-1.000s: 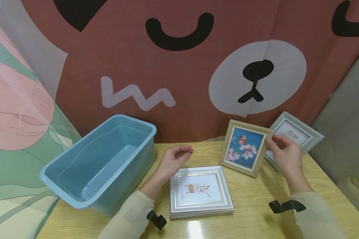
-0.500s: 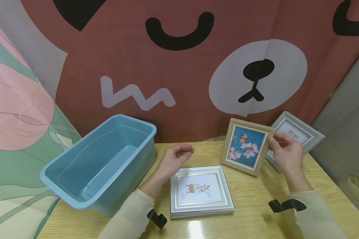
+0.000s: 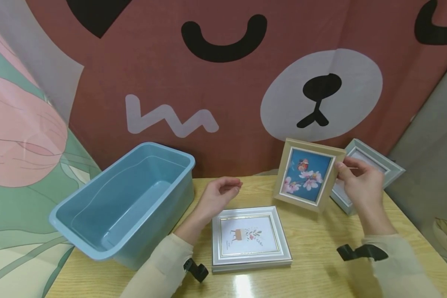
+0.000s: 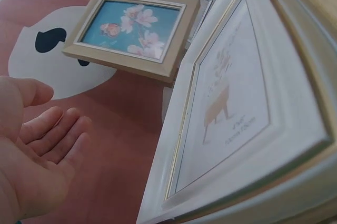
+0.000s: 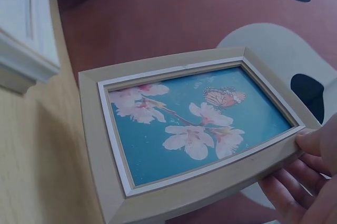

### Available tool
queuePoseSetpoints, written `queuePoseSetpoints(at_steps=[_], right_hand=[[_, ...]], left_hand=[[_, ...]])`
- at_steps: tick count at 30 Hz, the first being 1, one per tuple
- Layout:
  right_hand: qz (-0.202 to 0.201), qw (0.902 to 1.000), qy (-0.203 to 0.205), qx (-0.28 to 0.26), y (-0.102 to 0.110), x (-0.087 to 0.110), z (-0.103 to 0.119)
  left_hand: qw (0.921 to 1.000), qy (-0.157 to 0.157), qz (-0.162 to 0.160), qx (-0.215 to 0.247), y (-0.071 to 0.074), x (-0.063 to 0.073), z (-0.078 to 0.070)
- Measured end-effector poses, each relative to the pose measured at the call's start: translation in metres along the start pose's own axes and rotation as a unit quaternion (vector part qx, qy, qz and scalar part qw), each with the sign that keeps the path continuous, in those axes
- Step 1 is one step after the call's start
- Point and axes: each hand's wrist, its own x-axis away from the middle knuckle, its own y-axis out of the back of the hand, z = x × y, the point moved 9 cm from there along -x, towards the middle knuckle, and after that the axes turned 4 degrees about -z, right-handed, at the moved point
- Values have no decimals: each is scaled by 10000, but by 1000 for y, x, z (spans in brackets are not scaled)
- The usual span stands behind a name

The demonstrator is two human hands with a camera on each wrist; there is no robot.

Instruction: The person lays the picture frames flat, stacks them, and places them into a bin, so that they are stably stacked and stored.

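My right hand (image 3: pixel 365 188) pinches a tan picture frame (image 3: pixel 279 182) by its right edge, thumb in front. Its picture of pink blossoms and a butterfly on blue faces me, and in the right wrist view the frame (image 5: pixel 184 61) is tilted above the wood. Loosely bent, the fingers of my left hand (image 3: pixel 217 198) hold nothing; that hand hovers behind a white picture frame (image 3: pixel 283 244). This white frame lies face up with a plant print, and the left wrist view shows more frame edges stacked under it.
A deep blue plastic bin (image 3: pixel 188 159) stands on the left of the wooden table (image 3: pixel 313 273). At the back right a grey-green picture frame (image 3: pixel 392 169) leans tilted, partly hidden by my right hand. A printed bear cloth (image 3: pixel 227 91) hangs behind.
My right hand has lifted the tan picture frame slightly up and to the right, its lower edge now off the table. The left hand has barely moved.
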Motion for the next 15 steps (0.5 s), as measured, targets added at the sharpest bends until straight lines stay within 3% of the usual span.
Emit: queuePoseSetpoints(at_steps=[15], right_hand=[[183, 9998, -80, 14, 0, 8, 29]], left_hand=[[9997, 62, 151, -203, -3, 0, 1]])
